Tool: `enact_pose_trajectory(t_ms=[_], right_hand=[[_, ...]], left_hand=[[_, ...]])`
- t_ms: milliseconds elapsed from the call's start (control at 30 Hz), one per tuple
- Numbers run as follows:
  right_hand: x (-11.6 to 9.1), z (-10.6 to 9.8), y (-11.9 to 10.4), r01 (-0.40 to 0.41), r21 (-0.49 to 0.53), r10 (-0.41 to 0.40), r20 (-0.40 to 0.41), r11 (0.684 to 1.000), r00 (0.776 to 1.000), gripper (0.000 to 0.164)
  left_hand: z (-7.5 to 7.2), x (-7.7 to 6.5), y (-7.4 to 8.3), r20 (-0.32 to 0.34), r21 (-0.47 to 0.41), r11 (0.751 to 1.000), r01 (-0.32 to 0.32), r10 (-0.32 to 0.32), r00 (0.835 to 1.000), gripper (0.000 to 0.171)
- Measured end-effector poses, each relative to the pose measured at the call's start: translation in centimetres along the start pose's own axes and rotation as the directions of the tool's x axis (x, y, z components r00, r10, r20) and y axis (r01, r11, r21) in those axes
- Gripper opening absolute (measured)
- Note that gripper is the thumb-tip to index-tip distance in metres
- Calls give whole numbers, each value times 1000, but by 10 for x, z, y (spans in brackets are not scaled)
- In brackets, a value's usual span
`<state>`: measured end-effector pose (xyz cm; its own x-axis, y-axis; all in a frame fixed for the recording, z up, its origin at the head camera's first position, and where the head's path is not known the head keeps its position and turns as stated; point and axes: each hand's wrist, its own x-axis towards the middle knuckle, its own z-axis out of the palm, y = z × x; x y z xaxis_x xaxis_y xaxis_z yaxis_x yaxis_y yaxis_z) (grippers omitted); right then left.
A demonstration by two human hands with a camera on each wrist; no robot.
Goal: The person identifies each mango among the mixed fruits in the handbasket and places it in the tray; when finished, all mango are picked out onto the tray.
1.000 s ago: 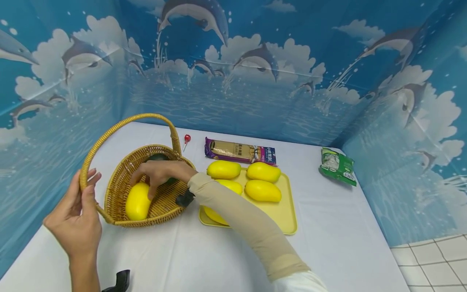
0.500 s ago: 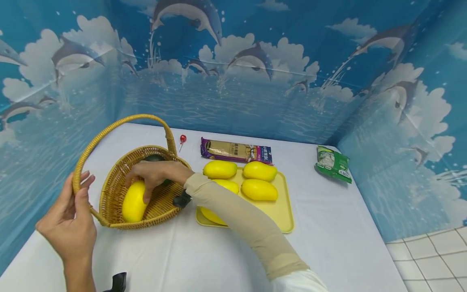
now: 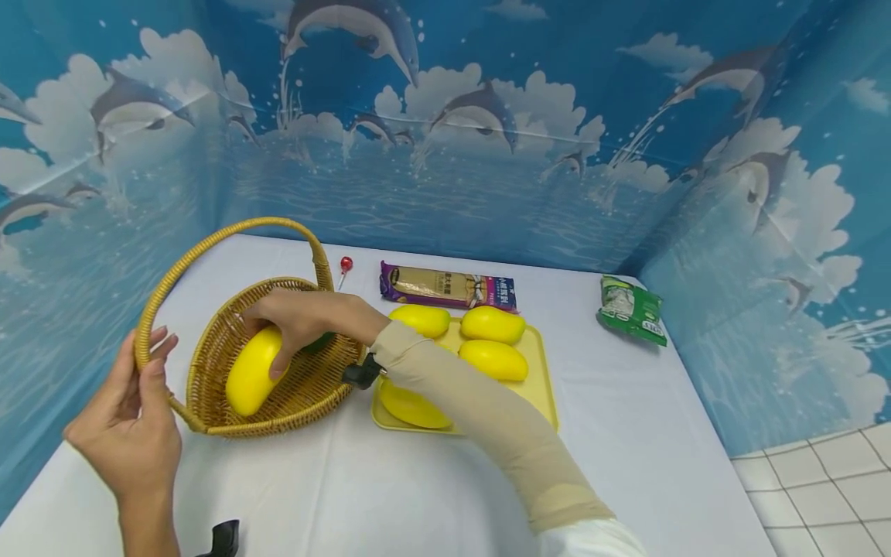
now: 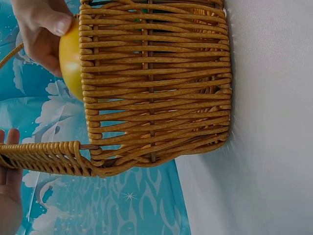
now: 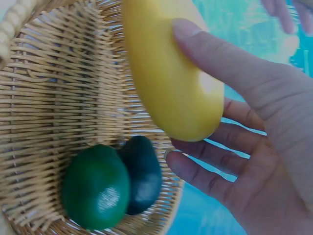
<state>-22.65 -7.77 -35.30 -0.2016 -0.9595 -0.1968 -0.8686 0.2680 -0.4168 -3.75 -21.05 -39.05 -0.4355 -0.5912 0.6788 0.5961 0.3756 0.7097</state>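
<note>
My right hand (image 3: 299, 319) grips a yellow mango (image 3: 249, 379) over the inside of the wicker basket (image 3: 306, 422). In the right wrist view, the thumb presses one side of the mango (image 5: 171, 73) and the fingers lie behind it. The left wrist view has the mango (image 4: 71, 63) sticking out above the basket's rim. Low in the basket lie a green rounded fruit (image 5: 97, 188) and a darker, avocado-like one (image 5: 141, 174). At the left, my left hand (image 3: 135, 433) pinches the basket's arched handle (image 3: 156, 298) between thumb and fingers.
Several more mangoes (image 3: 494, 360) lie on a yellow tray (image 3: 539, 387) right of the basket, partly behind my right sleeve. Behind them are a long noodle packet (image 3: 445, 286) and a red lollipop (image 3: 346, 264). A green snack bag (image 3: 630, 309) lies far right.
My right hand has raised the mango and tilted it more within the basket. The left hand keeps its hold on the handle. The whole head view has shifted slightly.
</note>
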Motion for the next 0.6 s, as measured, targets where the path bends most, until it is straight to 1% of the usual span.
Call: enact_pose_trajectory(t_ms=[133, 267, 367, 433, 600], right_hand=[[-15, -11, -5, 20, -16, -20, -13, 1000, 1000, 59], [-32, -19, -9, 52, 3, -52, -22, 999, 998, 58], [-45, -23, -10, 59, 25, -58, -27, 998, 998, 61], [-54, -25, -11, 45, 24, -44, -33, 999, 998, 63], [-77, -27, -12, 40, 30, -37, -81, 999, 996, 62]], left_hand=[[0, 0, 0, 1, 2, 1000, 2, -2, 1000, 35], [0, 0, 0, 0, 1, 1000, 9, -9, 1000, 35], [-1, 0, -1, 0, 1, 1000, 10, -10, 1000, 34], [-1, 0, -1, 0, -2, 1000, 7, -7, 1000, 33], [0, 1, -2, -7, -40, 999, 4, -4, 1000, 32]])
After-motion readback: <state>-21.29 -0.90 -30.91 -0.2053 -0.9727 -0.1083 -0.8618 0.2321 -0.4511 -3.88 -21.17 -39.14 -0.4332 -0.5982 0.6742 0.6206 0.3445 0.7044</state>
